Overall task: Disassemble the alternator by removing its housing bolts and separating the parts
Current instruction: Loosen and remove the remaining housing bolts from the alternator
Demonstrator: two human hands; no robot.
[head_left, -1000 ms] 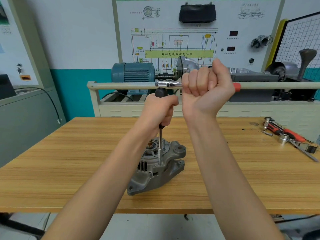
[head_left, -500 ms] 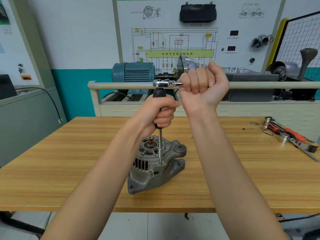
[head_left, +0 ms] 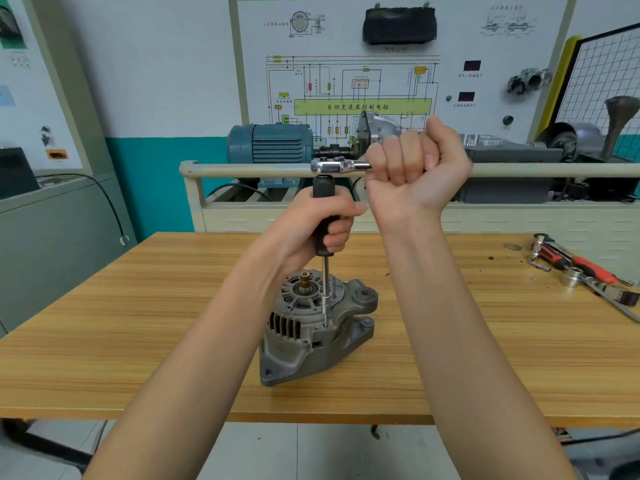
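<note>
Over surface centre, left grip clenched driver handle on alternator; right grip, at 1 o'clock, clenched ratchet.

— What are you wearing on your arms?
— Nothing: both your forearms are bare to the frame's edge, and your hands, left and right, carry no gloves, rings or watch.
</note>
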